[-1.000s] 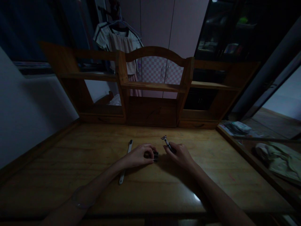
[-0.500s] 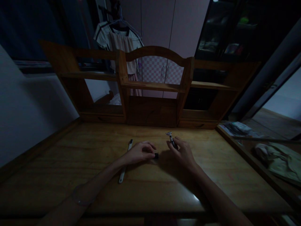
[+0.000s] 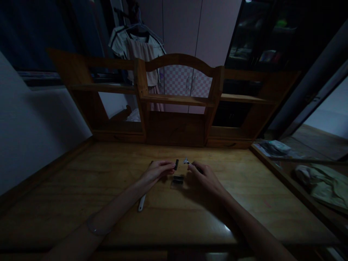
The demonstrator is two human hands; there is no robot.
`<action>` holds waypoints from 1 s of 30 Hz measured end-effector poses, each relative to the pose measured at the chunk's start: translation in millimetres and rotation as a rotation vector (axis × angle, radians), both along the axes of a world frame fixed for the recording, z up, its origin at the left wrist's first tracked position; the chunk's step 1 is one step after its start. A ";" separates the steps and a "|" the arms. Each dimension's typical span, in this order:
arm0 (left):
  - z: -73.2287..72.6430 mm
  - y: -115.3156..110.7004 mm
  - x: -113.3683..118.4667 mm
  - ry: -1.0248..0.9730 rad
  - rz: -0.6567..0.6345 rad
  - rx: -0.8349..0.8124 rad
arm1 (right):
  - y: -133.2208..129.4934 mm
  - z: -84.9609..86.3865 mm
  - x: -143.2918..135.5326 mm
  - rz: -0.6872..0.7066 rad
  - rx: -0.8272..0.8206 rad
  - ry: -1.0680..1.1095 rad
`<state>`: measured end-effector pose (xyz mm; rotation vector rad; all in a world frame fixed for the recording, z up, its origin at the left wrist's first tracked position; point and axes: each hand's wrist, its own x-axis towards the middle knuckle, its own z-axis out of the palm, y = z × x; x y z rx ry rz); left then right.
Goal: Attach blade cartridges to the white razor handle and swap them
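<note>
My left hand [image 3: 159, 169] pinches a small dark razor cartridge [image 3: 176, 164] between thumb and fingertips, holding it upright above the table. Across from it, my right hand [image 3: 204, 174] is closed round a razor handle [image 3: 186, 160], whose bare silvery head points toward the cartridge. A narrow gap separates the two pieces. Below them on the wood lies a small clear case with dark contents [image 3: 178, 179]. A slim white stick [image 3: 141, 203], dark-tipped in the earlier picture, lies partly covered by my left hand and forearm.
The wooden desk [image 3: 108, 163] carries a shelf unit [image 3: 179, 98] along its back edge. At the right, past the desk's raised edge, lie pale folded cloth [image 3: 326, 185] and a plastic-wrapped item [image 3: 277, 146]. Clothes [image 3: 144, 50] hang behind the shelves.
My left hand has lifted the razor cartridge up from the case, which now shows on the table. My right hand has brought the razor handle leftward, closer to it.
</note>
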<state>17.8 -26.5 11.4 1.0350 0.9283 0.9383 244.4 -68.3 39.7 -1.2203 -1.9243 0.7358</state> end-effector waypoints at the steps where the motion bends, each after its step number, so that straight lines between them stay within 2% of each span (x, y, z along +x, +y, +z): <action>1: 0.3 -0.8 1.3 0.009 -0.015 0.003 | -1.4 1.4 -0.3 0.016 -0.018 -0.014; 9: 1.0 -8.0 4.9 0.093 -0.065 0.059 | -3.9 -0.2 -1.7 0.040 -0.060 -0.113; 18: 1.4 -14.1 9.4 0.122 -0.041 0.120 | -0.5 -6.1 -1.7 0.012 -0.011 -0.149; 23: 3.7 -13.6 9.7 0.153 -0.024 0.081 | 0.0 -5.2 -1.5 0.028 -0.062 -0.121; 30: 3.8 -12.4 8.0 -0.010 -0.142 -0.010 | -0.1 -0.2 -2.2 0.115 -0.186 0.031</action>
